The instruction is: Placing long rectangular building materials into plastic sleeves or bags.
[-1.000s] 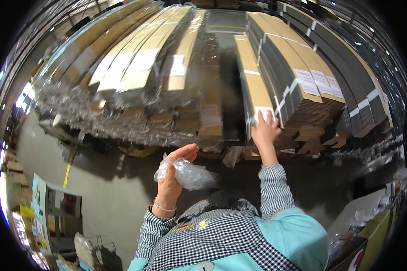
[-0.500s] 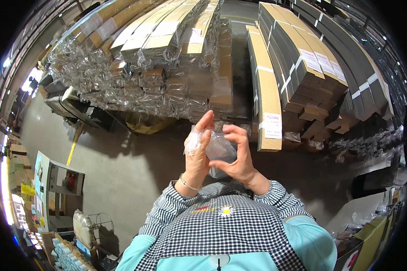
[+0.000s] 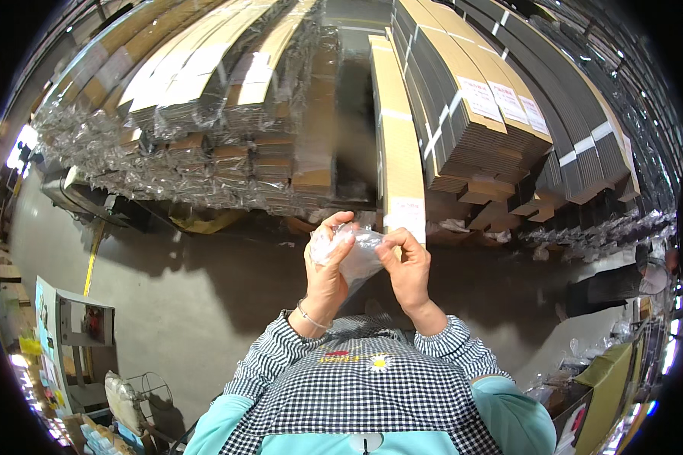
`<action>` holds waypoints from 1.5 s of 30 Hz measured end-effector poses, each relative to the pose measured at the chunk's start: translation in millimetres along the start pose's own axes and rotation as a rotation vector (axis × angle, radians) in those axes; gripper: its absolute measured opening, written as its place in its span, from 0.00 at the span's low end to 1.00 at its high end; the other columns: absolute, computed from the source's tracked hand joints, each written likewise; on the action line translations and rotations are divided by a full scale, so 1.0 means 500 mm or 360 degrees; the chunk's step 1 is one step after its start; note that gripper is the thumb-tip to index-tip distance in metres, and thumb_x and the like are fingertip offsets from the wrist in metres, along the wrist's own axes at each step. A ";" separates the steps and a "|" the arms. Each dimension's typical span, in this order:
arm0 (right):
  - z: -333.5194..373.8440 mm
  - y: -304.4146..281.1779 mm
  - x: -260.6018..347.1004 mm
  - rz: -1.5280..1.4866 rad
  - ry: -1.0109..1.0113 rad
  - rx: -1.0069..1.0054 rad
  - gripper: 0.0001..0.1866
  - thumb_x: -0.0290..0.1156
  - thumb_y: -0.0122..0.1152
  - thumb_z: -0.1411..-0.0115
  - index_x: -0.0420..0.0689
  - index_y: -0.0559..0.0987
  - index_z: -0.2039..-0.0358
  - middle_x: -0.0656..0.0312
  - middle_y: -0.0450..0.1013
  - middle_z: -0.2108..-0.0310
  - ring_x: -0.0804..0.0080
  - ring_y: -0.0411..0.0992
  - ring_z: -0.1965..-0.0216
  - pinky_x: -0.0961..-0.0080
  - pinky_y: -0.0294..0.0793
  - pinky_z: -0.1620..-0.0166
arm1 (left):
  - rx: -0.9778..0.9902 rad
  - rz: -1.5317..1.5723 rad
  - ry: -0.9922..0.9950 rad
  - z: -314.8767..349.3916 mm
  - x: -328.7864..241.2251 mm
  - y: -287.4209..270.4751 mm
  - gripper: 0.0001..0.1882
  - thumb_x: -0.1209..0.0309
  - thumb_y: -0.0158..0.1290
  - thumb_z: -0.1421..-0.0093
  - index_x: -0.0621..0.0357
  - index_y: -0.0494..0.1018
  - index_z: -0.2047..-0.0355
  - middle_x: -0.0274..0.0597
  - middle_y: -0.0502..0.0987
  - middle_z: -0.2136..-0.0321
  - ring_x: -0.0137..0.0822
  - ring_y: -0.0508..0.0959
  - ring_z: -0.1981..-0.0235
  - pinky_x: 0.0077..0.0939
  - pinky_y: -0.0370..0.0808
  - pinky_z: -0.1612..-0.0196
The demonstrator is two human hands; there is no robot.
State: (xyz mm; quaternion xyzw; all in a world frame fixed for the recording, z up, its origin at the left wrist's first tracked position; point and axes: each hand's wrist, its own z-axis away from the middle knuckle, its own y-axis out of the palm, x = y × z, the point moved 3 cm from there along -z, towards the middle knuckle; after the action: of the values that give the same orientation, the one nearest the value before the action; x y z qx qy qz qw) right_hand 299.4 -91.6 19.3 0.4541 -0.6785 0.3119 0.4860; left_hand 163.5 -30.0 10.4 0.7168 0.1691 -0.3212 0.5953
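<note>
A: What sort of room is it?

B: A storeroom. The concrete floor (image 3: 167, 288) is grey, with a yellow line (image 3: 92, 254) across it at the left. Ahead stand tall stacks of flattened cardboard: the left stacks (image 3: 205, 114) are wrapped in clear film, the right stacks (image 3: 493, 114) are bound with white straps and carry white labels.

A: And the hands?

B: Both are raised in front of the chest, close together. The left hand (image 3: 325, 269) and the right hand (image 3: 408, 269) each pinch a clear plastic bag (image 3: 354, 254), which hangs crumpled between them, its lower part drooping toward the checked apron (image 3: 364, 394). So each grip is clenched on the bag, thumb against fingers, at the bag's upper edge.

A: Where are the edges?

B: The foot of the cardboard stacks runs just beyond the hands. A dark gap (image 3: 353, 114) splits the left and right stacks. At the far left a small cabinet (image 3: 72, 326) stands by the floor's edge; at the lower right lie boxes and plastic litter (image 3: 584, 364).

A: Room to move?

B: The open floor lies to the left of the hands, between the stacks and the cabinet.
</note>
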 end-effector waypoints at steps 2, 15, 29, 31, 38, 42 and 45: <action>-0.019 -0.035 0.004 0.0071 0.0152 -0.0097 0.07 0.25 0.59 0.36 0.39 0.74 0.71 0.68 0.70 0.73 0.84 0.66 0.69 0.83 0.67 0.63 | -0.0038 -0.0083 -0.0096 -0.003 0.025 0.006 0.17 0.76 0.64 0.47 0.52 0.65 0.67 0.41 0.75 0.52 0.26 0.71 0.59 0.28 0.69 0.50; -0.071 -0.153 -0.042 -0.0372 0.0097 -0.0233 0.05 0.25 0.63 0.38 0.37 0.78 0.70 0.69 0.71 0.74 0.84 0.67 0.69 0.84 0.68 0.63 | -0.0122 -0.0368 -0.0192 -0.029 0.093 0.023 0.09 0.67 0.61 0.39 0.53 0.73 0.72 0.23 0.69 0.75 0.17 0.64 0.72 0.15 0.61 0.67; 0.018 -0.153 -0.050 -0.1762 0.0901 0.0429 0.13 0.37 0.55 0.32 0.44 0.72 0.72 0.60 0.72 0.67 0.81 0.63 0.76 0.86 0.62 0.74 | 0.0671 0.0720 -0.0980 0.011 0.142 0.006 0.19 0.52 0.52 0.34 0.57 0.68 0.68 0.39 0.74 0.72 0.29 0.73 0.74 0.21 0.72 0.69; 0.037 -0.163 -0.039 -0.1637 0.0798 0.0530 0.14 0.39 0.56 0.33 0.44 0.72 0.72 0.58 0.72 0.66 0.81 0.62 0.77 0.87 0.60 0.76 | 0.0625 0.0640 -0.0997 0.034 0.146 -0.002 0.20 0.52 0.54 0.35 0.53 0.64 0.70 0.34 0.67 0.77 0.25 0.67 0.78 0.18 0.67 0.75; 0.050 -0.265 -0.095 0.0027 0.0573 0.0984 0.06 0.30 0.60 0.39 0.40 0.79 0.69 0.64 0.73 0.78 0.81 0.68 0.78 0.81 0.68 0.73 | 0.0593 -0.0225 -0.0903 -0.010 0.099 -0.054 0.21 0.64 0.63 0.45 0.65 0.76 0.55 0.33 0.74 0.82 0.27 0.73 0.81 0.19 0.70 0.74; 0.059 -0.324 -0.197 0.0990 0.0086 0.1088 0.05 0.28 0.61 0.44 0.43 0.81 0.68 0.61 0.73 0.76 0.67 0.72 0.75 0.71 0.72 0.69 | 0.1411 -0.2413 0.0093 -0.021 0.197 -0.120 0.10 0.74 0.57 0.46 0.52 0.80 0.63 0.43 0.78 0.74 0.46 0.80 0.70 0.34 0.77 0.67; 0.048 -0.337 -0.253 0.1531 -0.0402 0.0986 0.03 0.26 0.57 0.45 0.42 0.78 0.73 0.60 0.72 0.74 0.59 0.73 0.72 0.65 0.73 0.67 | 0.1513 -0.2642 0.0042 -0.045 0.218 -0.092 0.11 0.78 0.60 0.52 0.55 0.80 0.66 0.38 0.76 0.69 0.43 0.80 0.69 0.30 0.77 0.65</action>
State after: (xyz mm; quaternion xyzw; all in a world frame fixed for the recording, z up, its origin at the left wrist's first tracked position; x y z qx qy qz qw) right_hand 459.8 -139.0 -111.2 0.2496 -0.7382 0.6248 0.0497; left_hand 220.9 -12.9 -94.4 0.5386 0.4820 -0.6679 -0.1776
